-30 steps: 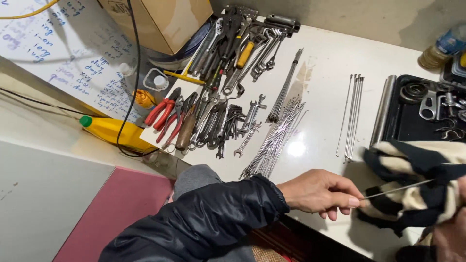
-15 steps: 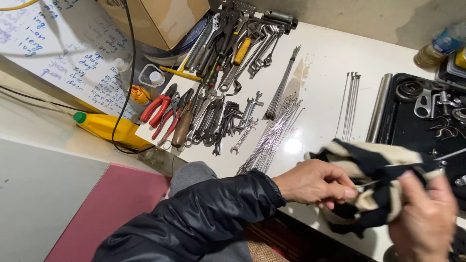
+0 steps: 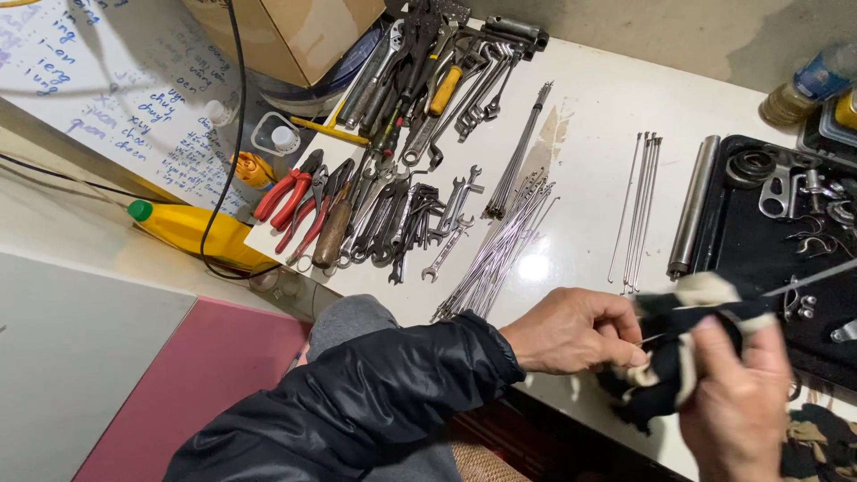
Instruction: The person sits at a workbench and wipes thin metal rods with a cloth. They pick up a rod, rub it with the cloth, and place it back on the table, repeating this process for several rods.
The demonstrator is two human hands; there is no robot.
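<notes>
Head view is showing the left hand (image 3: 576,332) pinching one end of a thin metal spoke (image 3: 808,278) while the right hand (image 3: 736,402) is closing a striped rag (image 3: 665,357) around it at lower right. Judging by piles, four wiped spokes (image 3: 638,210) are lying apart at centre right; a big bundle (image 3: 500,254) is waiting.

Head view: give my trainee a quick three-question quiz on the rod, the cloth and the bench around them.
1. True or false: the right hand is wrapped around the striped cloth.
2. Which hand pinches the near end of the thin metal rod?
A. left hand
B. right hand
C. neither
3. Fill in: the red-handled pliers lie at the ____ end of the spread of wrenches.

Key
1. True: the cloth is bunched in it, around the rod.
2. A
3. Left, on the side toward the yellow bottle.
</notes>
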